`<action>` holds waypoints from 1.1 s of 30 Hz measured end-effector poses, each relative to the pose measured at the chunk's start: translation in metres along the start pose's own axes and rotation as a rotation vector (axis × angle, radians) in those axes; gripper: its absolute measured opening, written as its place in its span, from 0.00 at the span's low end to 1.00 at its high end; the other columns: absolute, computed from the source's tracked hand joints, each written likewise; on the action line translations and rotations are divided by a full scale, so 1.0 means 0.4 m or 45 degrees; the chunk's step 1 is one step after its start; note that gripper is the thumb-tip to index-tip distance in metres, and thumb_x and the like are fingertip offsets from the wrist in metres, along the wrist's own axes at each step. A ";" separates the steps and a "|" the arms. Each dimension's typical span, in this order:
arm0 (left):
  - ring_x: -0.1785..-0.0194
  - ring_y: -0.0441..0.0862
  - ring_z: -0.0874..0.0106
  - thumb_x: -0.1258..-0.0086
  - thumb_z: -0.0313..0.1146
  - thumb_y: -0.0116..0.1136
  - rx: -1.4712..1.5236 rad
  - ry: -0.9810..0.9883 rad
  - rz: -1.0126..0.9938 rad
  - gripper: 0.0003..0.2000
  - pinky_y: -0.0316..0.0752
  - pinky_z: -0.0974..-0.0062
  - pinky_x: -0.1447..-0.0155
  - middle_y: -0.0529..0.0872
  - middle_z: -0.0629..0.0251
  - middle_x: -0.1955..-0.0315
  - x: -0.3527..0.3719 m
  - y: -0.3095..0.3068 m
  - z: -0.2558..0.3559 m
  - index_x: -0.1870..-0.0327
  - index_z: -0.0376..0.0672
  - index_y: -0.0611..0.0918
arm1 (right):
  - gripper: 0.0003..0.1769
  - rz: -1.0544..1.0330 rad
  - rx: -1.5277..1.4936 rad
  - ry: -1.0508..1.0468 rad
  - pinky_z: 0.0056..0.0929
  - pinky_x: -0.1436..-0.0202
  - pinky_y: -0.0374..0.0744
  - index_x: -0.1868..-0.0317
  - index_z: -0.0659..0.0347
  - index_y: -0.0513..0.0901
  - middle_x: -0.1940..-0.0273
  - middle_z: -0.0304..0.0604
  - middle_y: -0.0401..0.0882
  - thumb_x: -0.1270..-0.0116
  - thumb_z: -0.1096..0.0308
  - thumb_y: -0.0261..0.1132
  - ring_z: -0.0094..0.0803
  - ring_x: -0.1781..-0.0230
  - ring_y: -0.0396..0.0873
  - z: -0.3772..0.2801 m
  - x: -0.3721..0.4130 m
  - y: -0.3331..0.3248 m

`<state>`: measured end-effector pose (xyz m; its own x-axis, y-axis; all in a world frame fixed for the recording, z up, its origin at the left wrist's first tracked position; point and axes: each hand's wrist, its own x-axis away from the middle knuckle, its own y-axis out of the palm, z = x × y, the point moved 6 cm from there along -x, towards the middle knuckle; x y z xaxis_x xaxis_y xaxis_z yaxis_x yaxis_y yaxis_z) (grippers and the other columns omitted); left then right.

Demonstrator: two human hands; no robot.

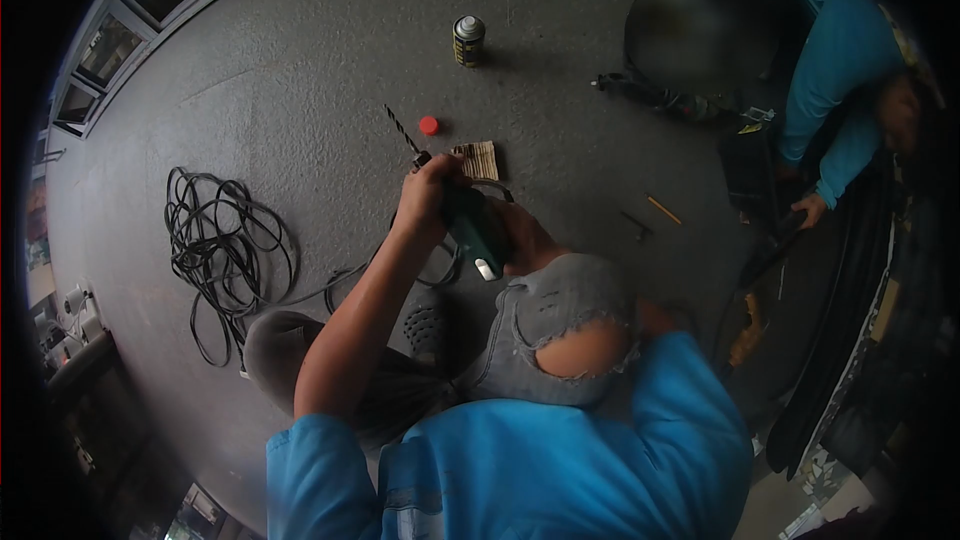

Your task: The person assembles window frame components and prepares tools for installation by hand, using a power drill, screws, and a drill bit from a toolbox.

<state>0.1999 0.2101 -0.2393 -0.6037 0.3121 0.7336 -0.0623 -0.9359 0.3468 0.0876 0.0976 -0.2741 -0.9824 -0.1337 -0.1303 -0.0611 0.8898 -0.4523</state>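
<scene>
A dark green power drill point(474, 230) with a long spiral drill bit point(400, 130) is held above my bent knees, the bit pointing up and to the left. My left hand point(432, 190) is closed around the front of the drill, just behind the chuck point(421, 159). On the drill's other side, my right hand point(530, 240) wraps its body or handle; those fingers are partly hidden. Beyond my hands lie a striped brown piece of cardboard point(483, 160) and a red cap point(429, 125). A spray can point(468, 42) stands upright farther off.
A tangled black cable point(220, 250) lies at left. On the right, a co-worker in a blue sleeve point(850, 50) handles a dark object. Another power tool point(660, 96), a pencil point(663, 208), a small dark tool point(635, 225) and an orange-handled tool point(746, 330) lie on the floor.
</scene>
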 end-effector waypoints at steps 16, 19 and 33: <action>0.51 0.82 0.54 0.41 0.44 0.64 -1.488 0.177 0.465 0.21 0.76 0.58 0.47 0.85 0.54 0.59 -0.319 -0.130 -0.191 0.53 0.40 0.77 | 0.47 0.093 0.080 0.382 0.43 0.38 0.72 0.31 0.66 0.63 0.41 0.62 0.73 0.54 0.68 0.72 0.56 0.39 0.73 0.041 0.162 -0.112; 0.53 0.82 0.52 0.41 0.42 0.63 -1.032 0.362 0.261 0.18 0.76 0.60 0.48 0.84 0.50 0.61 -0.340 -0.153 -0.207 0.58 0.37 0.77 | 0.47 0.089 0.147 0.359 0.43 0.38 0.72 0.31 0.66 0.63 0.41 0.62 0.73 0.53 0.68 0.71 0.56 0.39 0.73 0.046 0.189 -0.148; 0.66 0.80 0.66 0.41 0.31 0.57 -0.881 0.483 0.255 0.07 0.77 0.68 0.60 0.79 0.60 0.69 -0.339 -0.085 -0.291 0.65 0.41 0.74 | 0.47 0.204 0.205 0.289 0.50 0.39 0.72 0.31 0.65 0.61 0.43 0.63 0.72 0.55 0.71 0.67 0.61 0.42 0.73 0.080 0.102 -0.129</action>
<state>0.1912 0.1804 -0.4187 -0.8760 0.1673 0.4523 -0.3266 -0.8959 -0.3012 0.0564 0.0321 -0.2844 -0.9927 0.1193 -0.0189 0.1082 0.8086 -0.5784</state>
